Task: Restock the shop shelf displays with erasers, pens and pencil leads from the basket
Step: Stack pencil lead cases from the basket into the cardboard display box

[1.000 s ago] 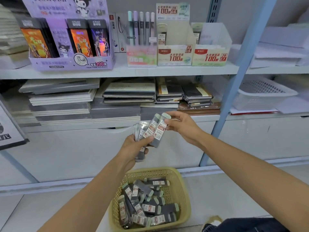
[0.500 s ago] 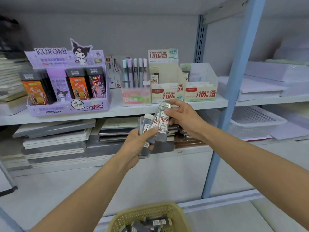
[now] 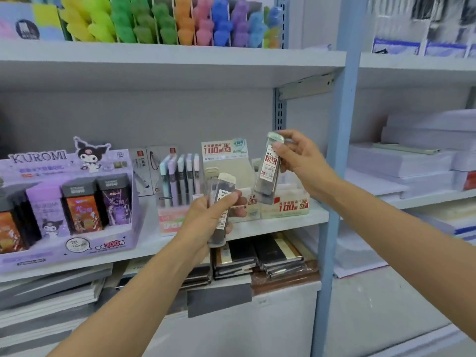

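Observation:
My left hand [image 3: 210, 220] grips a bundle of clear pencil lead cases [image 3: 222, 202] upright in front of the middle shelf. My right hand [image 3: 300, 161] pinches one or two more lead cases [image 3: 269, 171] by their top end, lifted apart from the bundle and hanging over the white 0.7 lead display box [image 3: 288, 206]. Behind my left hand stands the 0.5 lead display box [image 3: 226, 155] with its tall header card. A pink tray of pens [image 3: 177, 181] stands to its left. The basket is out of view.
A purple Kuromi lead display [image 3: 69, 202] fills the shelf's left side. Coloured items [image 3: 164, 21] line the top shelf. Notebooks [image 3: 257, 256] are stacked on the shelf below. A blue upright post [image 3: 340, 161] stands just right of my right hand, with paper stacks [image 3: 412, 163] beyond.
The view tilted up, taking the basket out of sight. Both hands rose to the middle shelf. My right hand pulled lead cases off the bundle and carried them right, over the 0.7 box.

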Action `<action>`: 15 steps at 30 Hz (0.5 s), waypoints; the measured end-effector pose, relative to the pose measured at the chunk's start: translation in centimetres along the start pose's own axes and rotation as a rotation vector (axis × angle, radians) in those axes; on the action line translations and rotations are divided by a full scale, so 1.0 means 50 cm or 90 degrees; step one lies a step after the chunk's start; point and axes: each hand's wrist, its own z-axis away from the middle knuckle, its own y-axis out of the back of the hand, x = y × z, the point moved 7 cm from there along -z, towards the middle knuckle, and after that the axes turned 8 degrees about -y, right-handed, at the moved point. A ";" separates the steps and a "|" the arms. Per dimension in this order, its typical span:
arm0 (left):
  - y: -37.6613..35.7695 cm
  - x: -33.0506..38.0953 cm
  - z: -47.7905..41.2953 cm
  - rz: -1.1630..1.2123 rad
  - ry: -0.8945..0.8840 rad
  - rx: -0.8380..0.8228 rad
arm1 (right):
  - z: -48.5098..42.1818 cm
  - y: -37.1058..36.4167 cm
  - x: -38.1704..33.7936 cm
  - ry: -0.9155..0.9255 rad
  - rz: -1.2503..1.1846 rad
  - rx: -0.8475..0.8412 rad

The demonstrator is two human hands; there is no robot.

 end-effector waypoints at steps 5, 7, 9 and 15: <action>-0.017 0.025 -0.045 0.102 -0.010 -0.022 | -0.067 0.097 -0.031 0.052 0.064 0.159; -0.018 0.024 -0.056 0.109 -0.007 -0.019 | -0.082 0.109 -0.025 0.049 0.122 0.166; -0.018 0.020 -0.063 0.109 -0.002 -0.014 | -0.092 0.109 -0.010 0.034 0.143 0.150; -0.024 0.011 -0.081 0.053 -0.019 -0.017 | -0.104 0.091 0.037 -0.004 0.063 0.055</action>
